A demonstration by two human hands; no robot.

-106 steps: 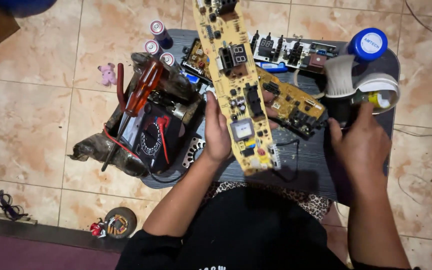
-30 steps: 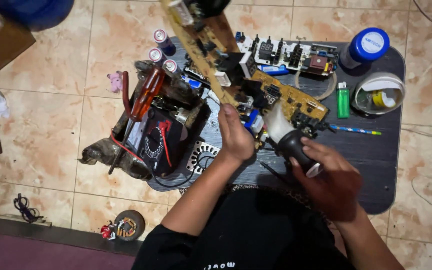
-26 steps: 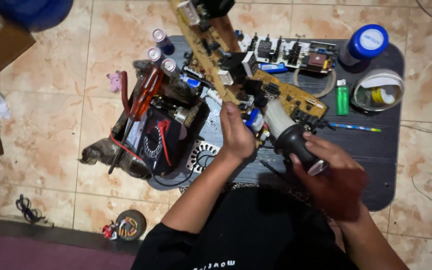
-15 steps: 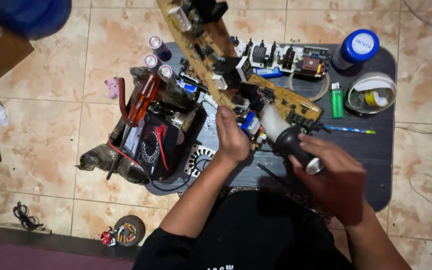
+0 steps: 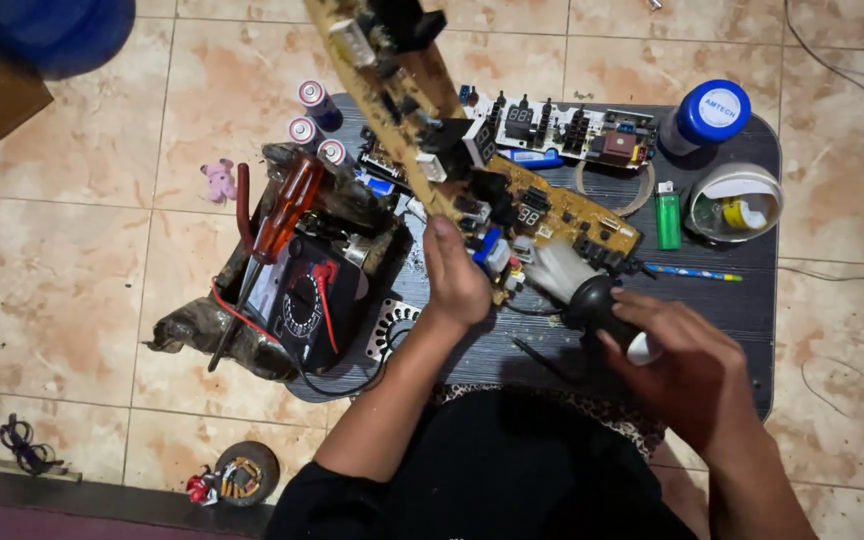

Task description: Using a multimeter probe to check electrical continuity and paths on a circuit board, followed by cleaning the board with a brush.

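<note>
Overhead, the person's left hand point(image 5: 457, 285) is clamped on the lower end of a long tan circuit board point(image 5: 402, 100), holding it tilted so that its upper end rises toward the camera, well above the low dark table point(image 5: 752, 300). Just to the right of that hand, the right hand point(image 5: 687, 375) is wrapped around the black handle of a brush-like tool point(image 5: 577, 290), whose pale tip touches the board's lower edge close to the left fingers. Beyond the two hands a second yellow circuit board point(image 5: 567, 215) lies flat on the table, and farther back rests a pale board with dark components point(image 5: 572, 128). Farther right of the right hand are a green lighter point(image 5: 669, 216), a white tub point(image 5: 735, 200) and a blue-capped jar point(image 5: 704, 117). Left of the left hand sits a black multimeter point(image 5: 302, 300) with red leads, a red-handled screwdriver point(image 5: 277, 220) lying across it. Three cylindrical batteries point(image 5: 310, 125) stand beyond the multimeter, near the tilted board. On the tiled floor, well to the left, lies a small pink toy point(image 5: 219, 180).
</note>
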